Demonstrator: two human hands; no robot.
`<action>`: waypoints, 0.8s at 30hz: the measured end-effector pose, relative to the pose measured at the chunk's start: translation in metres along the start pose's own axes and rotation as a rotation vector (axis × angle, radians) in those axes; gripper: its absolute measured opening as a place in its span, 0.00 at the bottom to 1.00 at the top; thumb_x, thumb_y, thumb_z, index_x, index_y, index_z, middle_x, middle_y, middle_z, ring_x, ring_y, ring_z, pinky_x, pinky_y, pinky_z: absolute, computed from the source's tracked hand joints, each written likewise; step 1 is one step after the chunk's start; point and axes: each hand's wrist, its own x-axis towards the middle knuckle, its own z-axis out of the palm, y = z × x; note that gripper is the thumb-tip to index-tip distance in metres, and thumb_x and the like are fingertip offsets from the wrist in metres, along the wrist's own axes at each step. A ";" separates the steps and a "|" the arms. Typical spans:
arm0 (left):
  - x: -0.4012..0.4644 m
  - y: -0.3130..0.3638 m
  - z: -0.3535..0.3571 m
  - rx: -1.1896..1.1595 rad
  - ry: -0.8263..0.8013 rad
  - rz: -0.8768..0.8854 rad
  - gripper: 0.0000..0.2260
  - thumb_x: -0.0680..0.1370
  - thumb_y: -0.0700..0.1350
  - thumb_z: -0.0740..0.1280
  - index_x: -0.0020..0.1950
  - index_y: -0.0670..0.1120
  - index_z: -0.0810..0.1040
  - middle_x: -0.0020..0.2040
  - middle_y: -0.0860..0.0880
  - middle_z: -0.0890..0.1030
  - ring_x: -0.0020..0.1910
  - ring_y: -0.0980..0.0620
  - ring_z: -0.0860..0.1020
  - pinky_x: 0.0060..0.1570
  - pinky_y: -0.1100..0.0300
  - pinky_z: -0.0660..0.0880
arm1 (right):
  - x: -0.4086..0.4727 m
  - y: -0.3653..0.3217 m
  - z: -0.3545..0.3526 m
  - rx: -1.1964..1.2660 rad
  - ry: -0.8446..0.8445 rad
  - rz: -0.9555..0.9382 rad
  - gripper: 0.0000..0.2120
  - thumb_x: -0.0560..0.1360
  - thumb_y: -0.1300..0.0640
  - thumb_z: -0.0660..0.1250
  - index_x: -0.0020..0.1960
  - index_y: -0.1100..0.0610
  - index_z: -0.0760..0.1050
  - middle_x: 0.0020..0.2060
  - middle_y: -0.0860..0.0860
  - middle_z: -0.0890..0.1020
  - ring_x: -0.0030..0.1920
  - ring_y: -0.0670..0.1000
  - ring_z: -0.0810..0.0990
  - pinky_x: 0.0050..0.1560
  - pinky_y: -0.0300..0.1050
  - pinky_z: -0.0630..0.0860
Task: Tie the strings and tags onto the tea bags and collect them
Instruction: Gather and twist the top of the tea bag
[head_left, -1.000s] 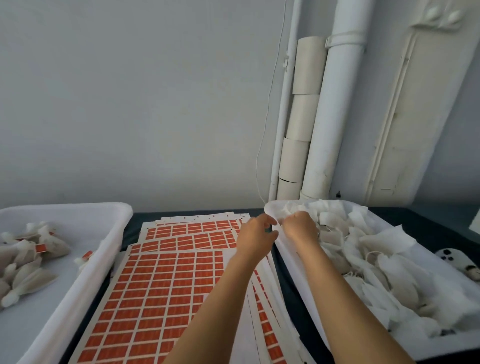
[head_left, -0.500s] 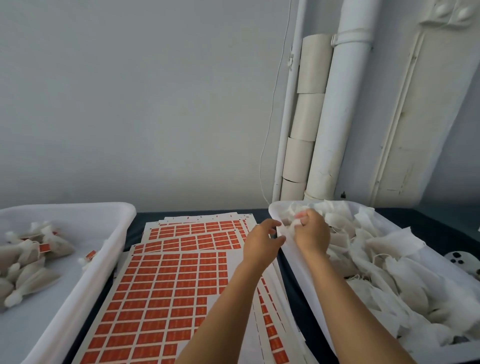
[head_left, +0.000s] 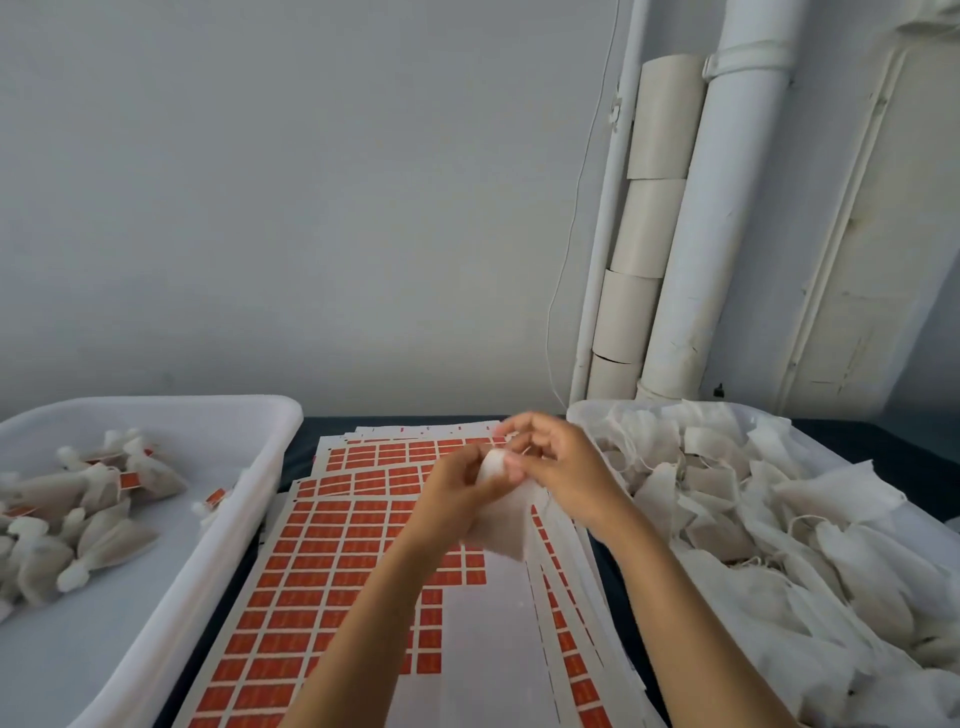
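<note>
Head camera looks down at a dark table where a person works with two bare hands. Both hands meet above the stack of paper sheets covered in small orange tags (head_left: 363, 551). Between them is one soft white paper tea bag (head_left: 506, 525), held up in the air over the sheets, not touching them.

The left hand (head_left: 457, 499) has its fingers curled round the gathered top of the bag. The right hand (head_left: 556, 467) has its fingers bent in close and seems to pinch the bag's top too, maybe with a thin white string (too small for me to be sure).

On the right stands a white plastic tub (head_left: 587, 410) piled full of loose tea bags (head_left: 779, 519) with strings. On the left is another white plastic tub (head_left: 249, 499) with a small heap of finished tea bags (head_left: 88, 509), tied at the neck and wearing orange tags.

I think this bag is very light, floppy and easy to tear. It will crumple if squeezed hard. The best place to hold it looks like the bunched neck, with a gentle pinch, so the string can go round just below the fingers. The string is thin and could slip away.
</note>
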 end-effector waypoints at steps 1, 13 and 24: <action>-0.003 -0.009 -0.003 0.063 0.014 -0.017 0.13 0.71 0.55 0.69 0.50 0.49 0.78 0.43 0.55 0.82 0.42 0.53 0.81 0.37 0.67 0.75 | -0.002 0.007 0.008 0.000 -0.011 0.023 0.13 0.73 0.65 0.67 0.50 0.48 0.77 0.40 0.50 0.81 0.40 0.46 0.79 0.41 0.35 0.76; -0.020 -0.067 -0.012 0.092 0.262 -0.072 0.06 0.73 0.50 0.70 0.44 0.51 0.76 0.42 0.55 0.80 0.41 0.54 0.79 0.34 0.70 0.73 | -0.018 0.066 0.057 0.182 0.193 0.187 0.03 0.74 0.62 0.68 0.44 0.55 0.78 0.41 0.48 0.82 0.39 0.46 0.82 0.38 0.35 0.78; -0.014 -0.073 -0.013 -0.012 0.224 0.012 0.03 0.74 0.49 0.70 0.45 0.51 0.79 0.41 0.60 0.81 0.42 0.61 0.78 0.37 0.73 0.74 | -0.012 0.075 0.071 0.152 0.323 0.171 0.02 0.75 0.58 0.67 0.44 0.52 0.76 0.37 0.46 0.82 0.37 0.45 0.82 0.38 0.36 0.80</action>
